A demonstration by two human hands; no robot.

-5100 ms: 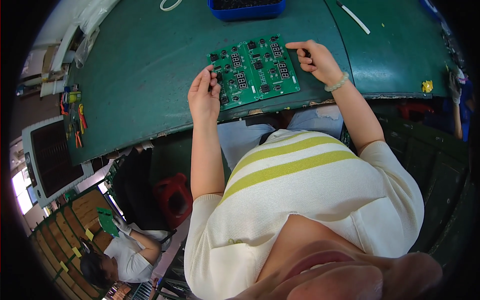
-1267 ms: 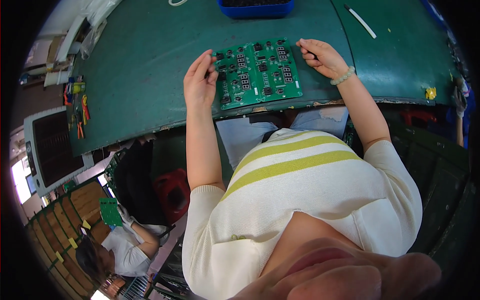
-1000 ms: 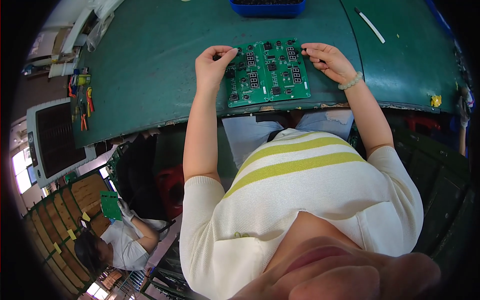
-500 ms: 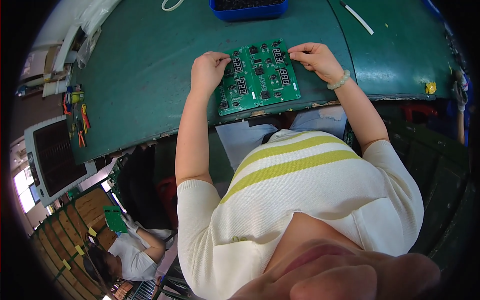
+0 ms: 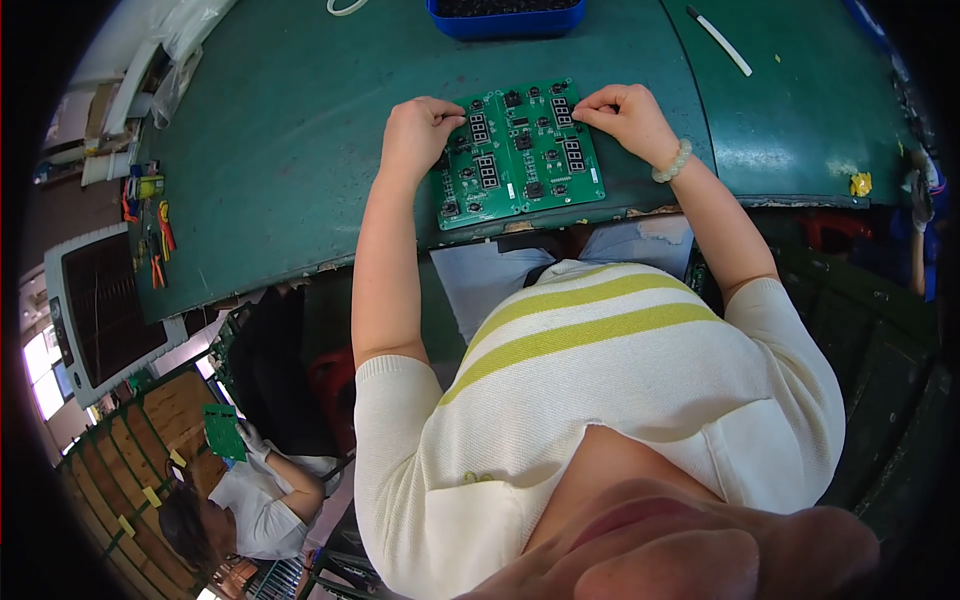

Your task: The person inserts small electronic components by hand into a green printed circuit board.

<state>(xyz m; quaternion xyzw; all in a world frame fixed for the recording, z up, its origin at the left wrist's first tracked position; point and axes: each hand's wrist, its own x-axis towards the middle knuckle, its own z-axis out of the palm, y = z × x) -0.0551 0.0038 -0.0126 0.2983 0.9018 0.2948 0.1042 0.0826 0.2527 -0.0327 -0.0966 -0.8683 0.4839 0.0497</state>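
A green circuit board [image 5: 505,150] lies flat on the table in front of me. It carries black digit displays [image 5: 487,171], several black square parts and small round buttons. My left hand [image 5: 420,138] is at the board's upper left edge, thumb and forefinger pinched together beside a display. My right hand [image 5: 630,120] reaches in from the other side, its thumb and forefinger closed at the upper right edge by another display. Whatever is between the fingertips of either hand is too small or hidden to make out.
A blue tray [image 5: 505,24] of small black pieces stands beyond the board. A white pen-like tool [image 5: 720,42] lies far right, near a yellow lump [image 5: 861,184]. Pliers [image 5: 165,228] hang at the table's left edge. A co-worker [image 5: 262,500] at lower left holds another green board [image 5: 223,432].
My right fingertips have come in slightly over the board's right edge and closed tighter. My left hand stays pinched in place. The whole view has shifted a little.
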